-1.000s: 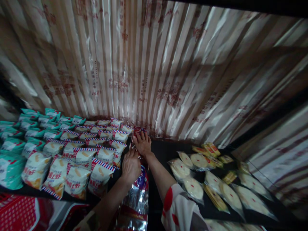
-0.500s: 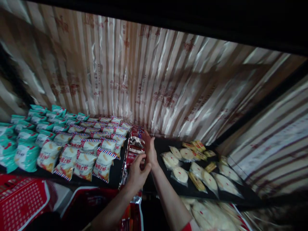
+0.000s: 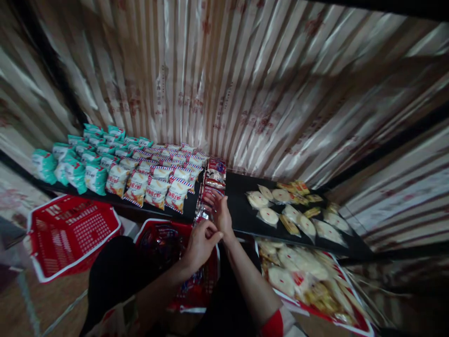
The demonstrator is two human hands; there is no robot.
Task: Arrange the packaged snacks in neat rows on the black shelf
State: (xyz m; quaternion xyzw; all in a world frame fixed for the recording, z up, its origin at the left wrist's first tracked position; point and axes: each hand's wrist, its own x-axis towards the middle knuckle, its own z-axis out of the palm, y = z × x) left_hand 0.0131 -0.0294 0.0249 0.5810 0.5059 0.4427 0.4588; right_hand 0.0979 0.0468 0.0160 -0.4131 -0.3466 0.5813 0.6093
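Note:
A line of shiny red snack packets (image 3: 216,172) lies on the black shelf, running from the back wall to the front edge. Over its front part is my right hand (image 3: 221,216), open, fingers stretched and apart, touching or just above the packets. Nearer the front edge, my left hand (image 3: 199,245) is closed, fingers curled and thumb bent beside my right wrist. Whatever it may grip is hidden. White puffed-snack bags (image 3: 156,192) with striped edges stand in rows left of the packets.
Teal bags (image 3: 94,179) fill the shelf's left end. Round pale crackers (image 3: 269,216) in clear wrap lie at right. Below are a red basket (image 3: 73,234) at left, one with dark packets (image 3: 164,241) between my arms and body, and one with crackers (image 3: 282,281).
My view has tilted down and shifted left, showing more of the baskets and floor. My right hand has come back from the far packets toward the shelf's front; my left stays curled.

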